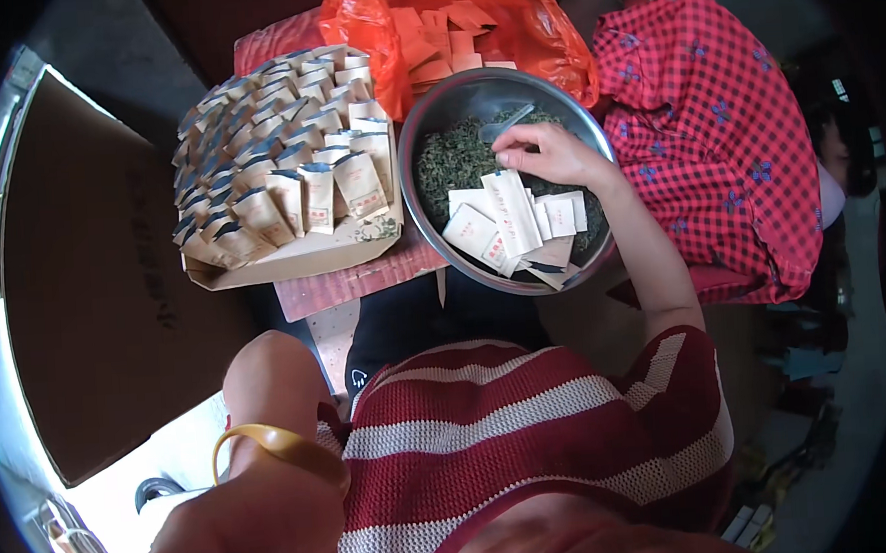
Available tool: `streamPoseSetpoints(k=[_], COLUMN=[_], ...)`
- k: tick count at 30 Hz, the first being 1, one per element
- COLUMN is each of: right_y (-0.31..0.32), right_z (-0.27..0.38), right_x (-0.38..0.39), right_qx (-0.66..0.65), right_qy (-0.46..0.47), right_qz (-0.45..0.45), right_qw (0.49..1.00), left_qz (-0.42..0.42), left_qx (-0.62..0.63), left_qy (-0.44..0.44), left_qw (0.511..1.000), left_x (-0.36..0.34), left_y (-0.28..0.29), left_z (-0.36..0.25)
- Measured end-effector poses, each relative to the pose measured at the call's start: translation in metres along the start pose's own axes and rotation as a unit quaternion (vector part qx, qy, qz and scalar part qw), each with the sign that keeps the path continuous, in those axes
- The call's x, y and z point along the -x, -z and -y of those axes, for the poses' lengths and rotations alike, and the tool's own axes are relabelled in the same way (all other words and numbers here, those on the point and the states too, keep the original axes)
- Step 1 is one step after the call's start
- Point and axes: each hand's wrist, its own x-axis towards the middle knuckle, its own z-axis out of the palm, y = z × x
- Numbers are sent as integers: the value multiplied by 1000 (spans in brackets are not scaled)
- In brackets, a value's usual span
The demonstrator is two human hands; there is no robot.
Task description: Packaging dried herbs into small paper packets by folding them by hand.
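Note:
My right hand [549,156] is over a steel bowl [409,193] of dried dark green leaves [444,154]. Its thumb and fingers are bent close together, and whatever may be between them is hidden. A clear plastic scoop [505,123] lies on the leaves just beyond the fingertips. Below the thumb, a long cream paper packet [513,213] rests on a pile of white and tan packets [474,233] in the bowl. My left hand [241,527] is raised close at the lower left, with a yellow bangle [277,448] at the wrist; its fingers do not show.
A shallow cardboard tray [302,262] full of upright filled paper packets [284,115] stands left of the bowl on a red board [334,294]. Behind is an orange plastic bag [371,40] holding orange packets [440,36]. Checked red cloth [707,143] lies right; a large carton [93,285] stands left.

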Motion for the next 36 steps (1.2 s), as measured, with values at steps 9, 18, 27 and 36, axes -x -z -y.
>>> streamPoseSetpoints(k=[9,18,27,36], right_y=[7,15,5,25], right_z=[-21,-49,-72,-33], right_x=[7,-48,-68,-38], right_qx=[-237,-392,-363,-365], right_qy=[31,64,16,-22], right_qz=[5,6,-109,-92], right_qw=[971,918,925,926], left_qz=[48,466,322,266], left_qx=[-58,-453,-231,-372], left_qy=[69,-22,63,148], left_qw=[995,760,916,877], left_x=[-42,10,9,26], left_y=[2,-22,-24,-15], left_z=[54,184,250,272])
